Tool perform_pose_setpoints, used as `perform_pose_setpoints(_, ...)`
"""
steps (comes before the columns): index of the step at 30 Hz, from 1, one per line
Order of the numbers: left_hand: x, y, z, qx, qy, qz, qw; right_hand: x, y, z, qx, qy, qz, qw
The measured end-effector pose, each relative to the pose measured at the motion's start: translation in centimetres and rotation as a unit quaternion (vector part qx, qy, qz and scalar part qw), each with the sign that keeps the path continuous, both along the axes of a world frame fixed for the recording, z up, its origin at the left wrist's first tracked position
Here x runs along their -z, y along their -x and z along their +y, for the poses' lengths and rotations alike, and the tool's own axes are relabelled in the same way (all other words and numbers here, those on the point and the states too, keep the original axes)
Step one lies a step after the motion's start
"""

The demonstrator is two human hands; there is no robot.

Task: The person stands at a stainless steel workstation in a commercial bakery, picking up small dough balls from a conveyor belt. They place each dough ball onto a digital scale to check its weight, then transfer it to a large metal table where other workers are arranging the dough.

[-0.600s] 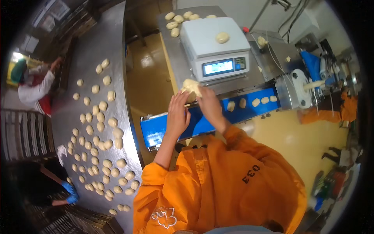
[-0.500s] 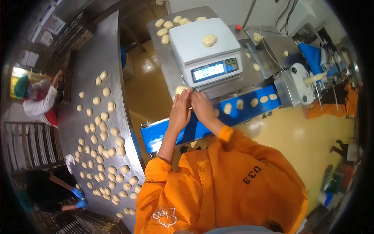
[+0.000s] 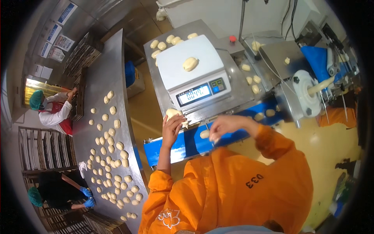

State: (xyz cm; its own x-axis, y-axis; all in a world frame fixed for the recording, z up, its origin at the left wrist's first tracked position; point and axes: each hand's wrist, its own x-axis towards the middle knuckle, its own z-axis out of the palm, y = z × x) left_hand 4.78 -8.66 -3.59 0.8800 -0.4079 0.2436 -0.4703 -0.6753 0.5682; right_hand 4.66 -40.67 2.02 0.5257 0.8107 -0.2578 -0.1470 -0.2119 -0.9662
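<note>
While a white scale (image 3: 173,72) stands on the steel desk (image 3: 238,93) with one dough piece (image 3: 190,64) upon it, the left hand (image 3: 170,130) bends its fingers over a dough lump (image 3: 173,112) at the desk's near left corner; how firmly it grips cannot be told. The right hand (image 3: 225,126) is half curled over the blue belt (image 3: 154,153), its contents hidden, near an oval roll (image 3: 205,134). The lump looks soft, light and perhaps tacky; pinching would likely dent it, so a cupped palm around its sides suits best.
</note>
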Motion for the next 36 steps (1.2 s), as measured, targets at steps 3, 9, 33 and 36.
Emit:
perform_pose_setpoints(3,-0.4,0.4,-0.6,-0.038,0.018,0.005,0.999,-6.8,-2.4,-1.7,0.210,-0.027,-0.126,0.969)
perform_pose_setpoints(9,-1.0,0.3,-1.6,-0.057,0.036,-0.002,0.998,-9.0,-14.3,1.6,0.288,0.132,-0.575,0.755)
perform_pose_setpoints(33,-1.0,1.2,-0.6,-0.072,0.156,0.056,0.983,3.9,-1.0,12.6,0.205,0.097,-0.521,0.823)
perform_pose_setpoints(36,-0.4,1.4,-0.5,-0.069,0.078,0.006,0.995,2.9,-0.6,12.4,0.228,0.080,-0.381,0.892)
